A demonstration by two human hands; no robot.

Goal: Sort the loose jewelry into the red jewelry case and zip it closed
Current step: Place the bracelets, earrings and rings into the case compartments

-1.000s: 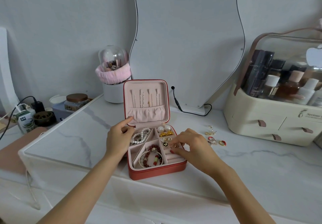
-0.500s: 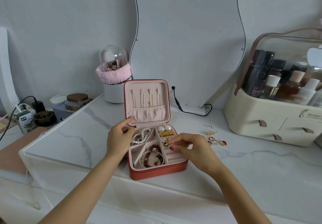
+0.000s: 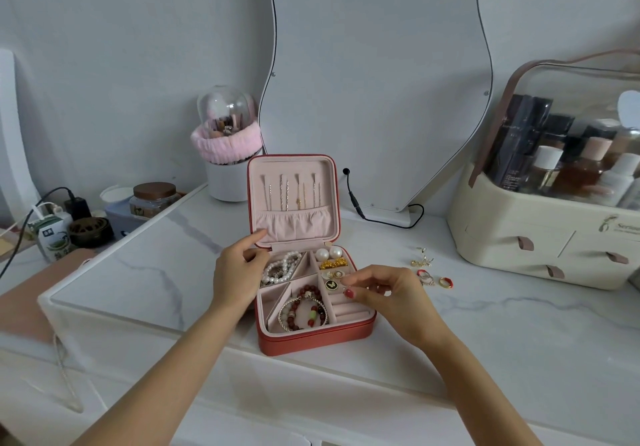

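Several loose rings (image 3: 433, 276) beside organizer (image 3: 519, 237)

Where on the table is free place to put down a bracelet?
Bare marble lies left of the red case, up to the table edge, and in front of the loose rings. It is crowded between the case and the cream organizer.

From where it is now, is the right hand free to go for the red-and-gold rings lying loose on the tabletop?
Probably yes. The right hand hovers over the red jewelry case, and the loose rings lie just beyond it on bare marble tabletop. Nothing stands between them.
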